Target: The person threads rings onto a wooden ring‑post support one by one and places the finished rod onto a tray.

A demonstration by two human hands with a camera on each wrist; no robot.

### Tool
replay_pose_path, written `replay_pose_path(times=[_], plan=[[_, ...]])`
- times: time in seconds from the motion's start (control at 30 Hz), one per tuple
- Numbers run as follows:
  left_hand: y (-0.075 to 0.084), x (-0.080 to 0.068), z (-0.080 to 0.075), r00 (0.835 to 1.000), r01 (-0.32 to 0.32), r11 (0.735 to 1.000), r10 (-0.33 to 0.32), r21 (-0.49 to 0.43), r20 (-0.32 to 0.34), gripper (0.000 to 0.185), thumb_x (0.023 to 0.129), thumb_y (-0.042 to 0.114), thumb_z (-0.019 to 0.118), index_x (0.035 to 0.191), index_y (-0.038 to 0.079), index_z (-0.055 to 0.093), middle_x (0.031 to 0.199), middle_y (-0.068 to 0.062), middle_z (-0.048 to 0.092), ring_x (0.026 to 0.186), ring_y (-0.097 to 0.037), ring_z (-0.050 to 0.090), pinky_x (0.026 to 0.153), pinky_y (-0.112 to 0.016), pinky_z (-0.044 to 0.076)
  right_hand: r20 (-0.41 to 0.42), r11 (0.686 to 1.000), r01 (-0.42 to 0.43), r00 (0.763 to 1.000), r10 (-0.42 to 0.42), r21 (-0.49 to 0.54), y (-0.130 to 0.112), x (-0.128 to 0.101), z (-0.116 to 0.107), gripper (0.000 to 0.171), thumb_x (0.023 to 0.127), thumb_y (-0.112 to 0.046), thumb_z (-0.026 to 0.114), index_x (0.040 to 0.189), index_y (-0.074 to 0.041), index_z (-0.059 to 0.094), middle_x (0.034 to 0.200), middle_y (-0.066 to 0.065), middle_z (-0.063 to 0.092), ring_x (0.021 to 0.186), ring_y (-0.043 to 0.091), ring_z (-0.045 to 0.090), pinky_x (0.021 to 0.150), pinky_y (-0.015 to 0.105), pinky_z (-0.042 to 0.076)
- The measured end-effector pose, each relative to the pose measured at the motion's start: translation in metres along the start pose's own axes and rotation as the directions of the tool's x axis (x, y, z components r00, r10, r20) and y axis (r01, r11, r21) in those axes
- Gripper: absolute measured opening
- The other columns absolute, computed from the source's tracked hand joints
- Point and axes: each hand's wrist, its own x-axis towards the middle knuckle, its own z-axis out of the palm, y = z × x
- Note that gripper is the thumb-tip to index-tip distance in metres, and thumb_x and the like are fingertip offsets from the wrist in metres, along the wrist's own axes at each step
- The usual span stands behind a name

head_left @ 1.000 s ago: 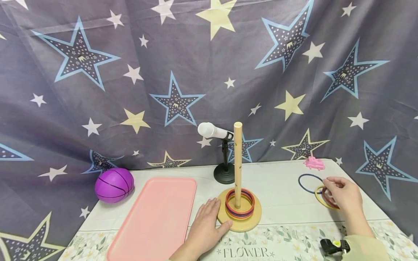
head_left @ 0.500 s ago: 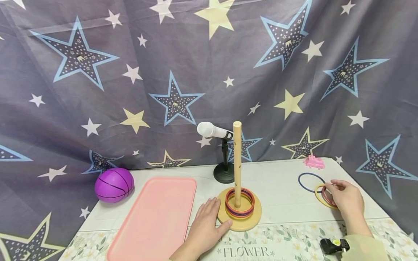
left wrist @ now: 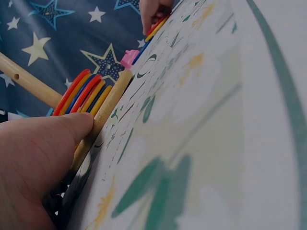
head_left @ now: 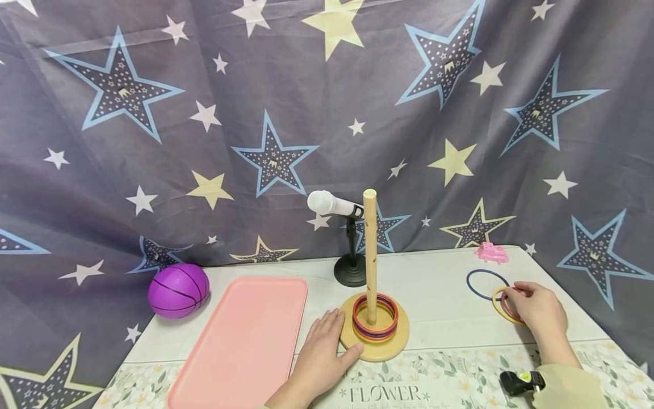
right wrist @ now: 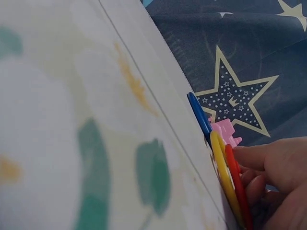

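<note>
The red ring lies on the yellow ring at about 3 o'clock from the wooden peg stand, near the table's right edge; over the last second the right hand has slid a little lower and closed in, its fingertips now curled onto the red ring and seemingly pinching it, so a lift looks close, though the ring is not yet off the table; the blue ring lies just beyond, at 11 o'clock from the hand; the left hand has not moved, fingers straight and flat, thumb against the stand's base, steadying it; stacked rings sit round the peg.
</note>
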Motion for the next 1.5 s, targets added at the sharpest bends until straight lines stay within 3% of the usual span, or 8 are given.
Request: replay_pose_path(times=[0.27, 0.43, 0.63, 1.03, 1.3, 1.5], plan=[[0.002, -0.001, -0.002, 1.0, -0.002, 1.0, 0.002, -0.01, -0.011, 0.088, 0.102, 0.059, 0.072, 0.161, -0.003, 0.051, 0.169, -0.024, 0.046, 0.161, -0.04, 0.037, 0.133, -0.059, 0.024, -0.025, 0.999, -0.026, 0.999, 0.025, -0.04, -0.011, 0.001, 0.003, 0.039, 0.106, -0.028, 0.068, 0.117, 0.01, 0.075, 0.12, 0.039, 0.066, 0.11, 0.058, 0.062, 0.081, 0.063, 0.052], [0.003, -0.002, -0.003, 1.0, -0.002, 1.0, 0.002, -0.012, -0.005, 0.088, 0.102, 0.058, 0.072, 0.161, -0.004, 0.052, 0.168, -0.024, 0.046, 0.16, -0.041, 0.038, 0.133, -0.059, 0.024, -0.029, 0.987, -0.136, 0.991, 0.133, -0.092, -0.012, 0.003, 0.006, 0.046, 0.107, -0.033, 0.068, 0.132, 0.006, 0.069, 0.134, 0.039, 0.058, 0.123, 0.061, 0.057, 0.089, 0.071, 0.05], [0.004, -0.001, -0.005, 1.0, 0.005, 1.0, -0.005, -0.012, 0.0, 0.088, 0.102, 0.057, 0.073, 0.161, -0.004, 0.051, 0.169, -0.024, 0.046, 0.16, -0.041, 0.037, 0.133, -0.059, 0.024, 0.03, 0.984, -0.148, 0.988, 0.152, -0.102, -0.009, 0.008, 0.007, 0.052, 0.108, -0.039, 0.064, 0.137, 0.003, 0.068, 0.143, 0.034, 0.063, 0.126, 0.06, 0.058, 0.088, 0.068, 0.051], [0.005, -0.001, -0.005, 1.0, 0.002, 1.0, -0.002, -0.016, -0.002, 0.088, 0.102, 0.057, 0.073, 0.161, -0.004, 0.052, 0.169, -0.024, 0.046, 0.16, -0.041, 0.038, 0.133, -0.06, 0.024, 0.024, 0.967, -0.235, 0.971, 0.239, -0.093, -0.012, 0.016, 0.006, 0.045, 0.104, -0.041, 0.067, 0.116, 0.001, 0.078, 0.122, 0.032, 0.071, 0.106, 0.055, 0.065, 0.073, 0.06, 0.047], [0.003, -0.001, -0.003, 1.0, 0.002, 1.0, -0.002, -0.012, 0.0, 0.089, 0.102, 0.059, 0.072, 0.161, -0.003, 0.051, 0.169, -0.024, 0.045, 0.161, -0.041, 0.037, 0.133, -0.059, 0.024, 0.024, 0.968, -0.237, 0.971, 0.239, -0.083, -0.014, 0.018, 0.006, 0.036, 0.097, -0.032, 0.067, 0.107, 0.0, 0.08, 0.116, 0.031, 0.073, 0.102, 0.05, 0.066, 0.071, 0.058, 0.046], [0.002, -0.001, -0.001, 1.0, -0.004, 1.0, 0.004, -0.007, -0.01, 0.089, 0.102, 0.06, 0.072, 0.161, -0.004, 0.052, 0.169, -0.025, 0.046, 0.16, -0.041, 0.038, 0.133, -0.06, 0.024, 0.018, 0.972, -0.225, 0.974, 0.227, -0.074, -0.014, 0.019, 0.008, 0.028, 0.095, -0.026, 0.067, 0.096, 0.0, 0.078, 0.099, 0.027, 0.075, 0.094, 0.047, 0.067, 0.069, 0.056, 0.044]])
